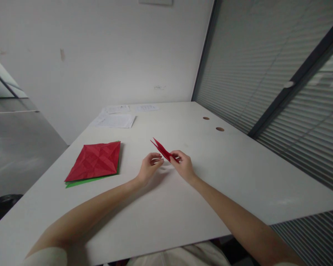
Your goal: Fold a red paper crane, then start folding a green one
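A folded piece of red paper point(162, 150) is pinched in my right hand point(182, 165), held a little above the white table. Its far end splits into two narrow points that aim up and to the left. My left hand point(150, 167) is just left of the paper, fingers curled but apart, with nothing visible in them. Whether its fingertips touch the paper's lower edge I cannot tell. Further left lies a creased red sheet point(97, 160) on top of green paper point(90, 180), whose edges stick out below it.
Printed white sheets point(115, 120) lie at the table's far left, near the wall. Two round holes point(219, 129) pierce the white table point(224, 184) on the right, beside a window with blinds point(246, 74). A dark bag-like object point(4, 207) sits below the left edge.
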A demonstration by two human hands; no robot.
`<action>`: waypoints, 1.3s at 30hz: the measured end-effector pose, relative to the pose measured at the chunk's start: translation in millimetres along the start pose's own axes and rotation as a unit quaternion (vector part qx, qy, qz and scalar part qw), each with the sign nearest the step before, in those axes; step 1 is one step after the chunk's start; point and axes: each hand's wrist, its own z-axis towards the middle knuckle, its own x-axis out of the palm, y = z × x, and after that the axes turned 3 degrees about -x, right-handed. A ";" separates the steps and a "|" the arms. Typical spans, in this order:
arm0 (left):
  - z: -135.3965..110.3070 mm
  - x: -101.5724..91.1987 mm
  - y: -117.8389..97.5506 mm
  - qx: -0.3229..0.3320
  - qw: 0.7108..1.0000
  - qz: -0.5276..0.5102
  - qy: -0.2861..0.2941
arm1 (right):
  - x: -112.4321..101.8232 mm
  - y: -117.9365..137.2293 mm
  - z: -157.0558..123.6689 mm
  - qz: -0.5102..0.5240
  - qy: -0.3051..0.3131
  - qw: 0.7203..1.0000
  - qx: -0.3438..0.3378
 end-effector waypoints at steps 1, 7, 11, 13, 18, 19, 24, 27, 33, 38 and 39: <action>-1.1 0.9 -1.7 0.000 1.000 -0.003 0.002 | 1.8 2.7 -1.7 0.008 0.005 1.000 0.001; -3.9 2.5 -5.6 -0.012 1.000 -0.016 0.017 | 8.8 4.1 -6.3 0.062 0.049 0.997 0.022; -2.4 1.1 -1.3 0.001 1.000 -0.019 -0.003 | 9.8 1.4 -5.0 0.096 0.052 0.993 0.045; -1.0 -0.6 0.8 0.002 1.000 -0.009 0.002 | 9.9 0.7 -4.9 0.107 0.059 0.991 0.054; 0.1 -3.2 -0.2 0.020 0.999 0.021 0.016 | 12.1 -3.4 -6.5 0.127 0.081 0.987 0.046; -0.1 -3.1 -1.2 0.020 0.999 0.021 0.014 | 12.8 -4.8 -6.8 0.133 0.083 0.987 0.046; -1.2 -1.8 -3.4 0.012 1.000 0.025 0.009 | 14.9 -8.5 -7.4 0.139 0.090 0.985 0.047; -0.4 -1.4 -1.5 0.022 1.000 0.019 -0.012 | 14.2 -5.0 -8.2 0.120 0.092 0.988 0.028; 0.5 -1.1 0.4 0.031 0.999 -0.004 -0.027 | 12.9 1.7 -10.7 0.094 0.099 0.991 -0.006; -2.7 -0.9 -0.9 0.055 0.998 0.013 -0.033 | 12.3 7.2 -11.8 0.081 0.090 0.992 -0.033; -3.3 -0.9 -1.2 0.061 0.998 0.014 -0.032 | 11.8 9.1 -12.1 0.074 0.087 0.993 -0.042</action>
